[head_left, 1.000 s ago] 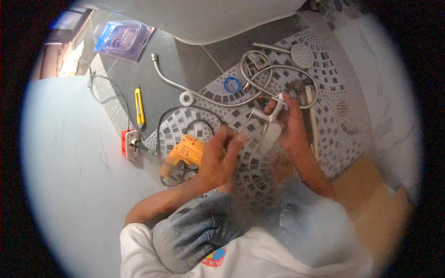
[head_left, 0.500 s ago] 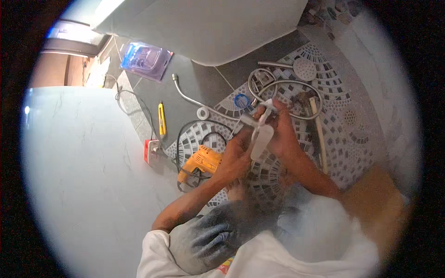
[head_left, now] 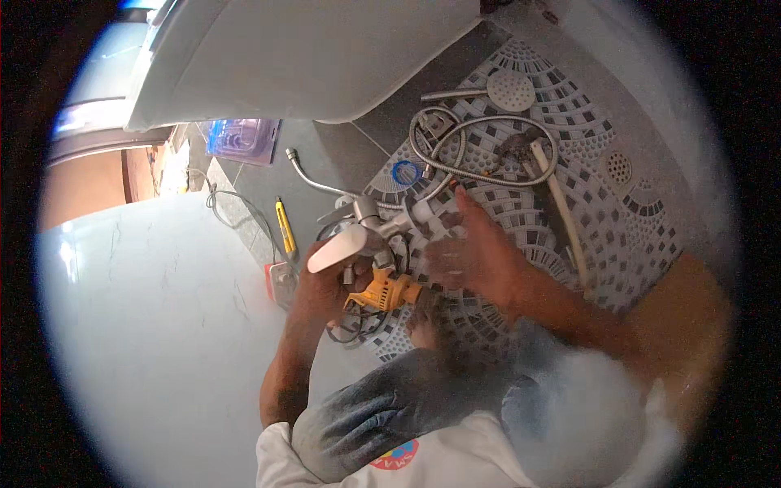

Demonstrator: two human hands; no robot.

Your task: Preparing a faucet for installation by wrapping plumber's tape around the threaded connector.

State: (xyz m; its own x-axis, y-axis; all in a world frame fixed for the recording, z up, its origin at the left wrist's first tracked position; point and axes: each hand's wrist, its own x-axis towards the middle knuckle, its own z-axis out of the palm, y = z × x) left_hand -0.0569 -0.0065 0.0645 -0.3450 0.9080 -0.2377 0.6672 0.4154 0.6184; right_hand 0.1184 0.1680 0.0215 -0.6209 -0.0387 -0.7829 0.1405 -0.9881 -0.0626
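My left hand (head_left: pixel 324 285) is closed around a chrome mixer tap (head_left: pixel 376 226). It holds the tap tilted above the floor, its broad lever handle (head_left: pixel 338 248) toward me and its body pointing to the right. Just right of the tap, my right hand (head_left: pixel 484 256) is off it, thumb raised and fingers apart, slightly blurred. Below the tap a yellow power drill (head_left: pixel 386 290) lies on the floor, partly hidden by my left hand. A flexible metal hose (head_left: pixel 508 119) lies coiled beyond my right hand, close to a round perforated shower head (head_left: pixel 511 90).
A yellow utility knife (head_left: pixel 285 226) lies left of the tap. Near it are a red-and-white power socket (head_left: pixel 281 283) and a clear plastic package (head_left: pixel 242 141). Further right are a blue ring (head_left: pixel 406 172), a pale stick (head_left: pixel 561 213), and a floor drain (head_left: pixel 617 167). A white panel (head_left: pixel 309 57) stands at the back.
Both hands were at the tap half a second ago. My right hand has let go, while my left hand has carried the tap left and turned it. The view has shifted.
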